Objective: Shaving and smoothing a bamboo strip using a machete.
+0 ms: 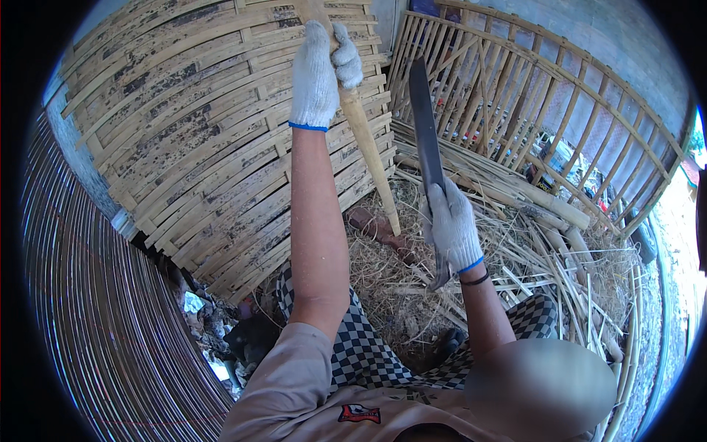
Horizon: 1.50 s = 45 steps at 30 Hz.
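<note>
My left hand (317, 77), in a white knit glove with a blue cuff, is closed around a pale wooden stake (367, 140). The stake tapers to a narrow end that points down toward the ground; its upper part runs out past my hand at the top. In front of my right side, my right hand (451, 227), gloved the same way, grips a machete (426, 121). Its long dark blade points upward and stands apart from the stake. A reddish-brown piece, perhaps wood (379, 230), lies on the ground below the stake's tip.
A woven bamboo panel (199, 140) rises at the left, just behind the stake. Beyond the machete stands a slatted bamboo fence (515, 92). Split strips and poles (549, 210) lie at the right, with shavings (405, 317) over the ground between my checkered legs.
</note>
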Motion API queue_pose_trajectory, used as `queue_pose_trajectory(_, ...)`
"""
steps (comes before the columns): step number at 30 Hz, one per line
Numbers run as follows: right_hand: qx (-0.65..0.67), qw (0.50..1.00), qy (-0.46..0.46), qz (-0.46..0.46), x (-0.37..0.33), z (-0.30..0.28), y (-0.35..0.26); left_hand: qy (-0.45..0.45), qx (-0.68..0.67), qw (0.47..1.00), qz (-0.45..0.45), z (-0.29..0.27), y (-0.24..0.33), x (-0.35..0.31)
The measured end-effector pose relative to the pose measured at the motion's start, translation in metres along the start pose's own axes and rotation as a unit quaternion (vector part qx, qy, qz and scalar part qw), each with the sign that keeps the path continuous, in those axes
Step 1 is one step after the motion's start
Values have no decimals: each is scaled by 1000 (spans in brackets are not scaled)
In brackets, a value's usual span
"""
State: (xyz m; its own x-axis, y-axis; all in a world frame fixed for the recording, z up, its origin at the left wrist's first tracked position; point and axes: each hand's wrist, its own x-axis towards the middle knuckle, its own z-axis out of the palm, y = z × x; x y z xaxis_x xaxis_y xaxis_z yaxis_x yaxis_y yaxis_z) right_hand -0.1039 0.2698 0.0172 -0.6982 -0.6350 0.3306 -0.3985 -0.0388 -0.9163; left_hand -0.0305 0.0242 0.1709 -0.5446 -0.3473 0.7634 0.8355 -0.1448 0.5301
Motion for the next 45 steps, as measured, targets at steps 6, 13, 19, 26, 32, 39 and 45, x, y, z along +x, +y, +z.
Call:
queue_pose_trajectory(6,-40,999,12,-33,35,17,-54,51,141,988,42,31,-13,-2)
queue_pose_trajectory(13,-261,956,-30,-133,54,24,-76,79,168,981,51,47,-18,-1)
queue_pose_trajectory(19,-195,976,11,-100,48,18,-85,102,162,980,55,43,-25,0)
queue_pose_trajectory(26,-204,974,-21,-93,42,18,-87,125,135,982,51,43,-31,5)
queue_pose_trajectory(32,-269,960,-40,-69,41,15,-85,120,112,985,46,44,-29,4)
queue_pose_trajectory(39,-241,966,-50,-74,46,19,-71,112,133,984,50,46,-29,4)
queue_pose_trajectory(45,-257,963,-51,-66,48,22,-58,94,138,984,67,42,-27,5)
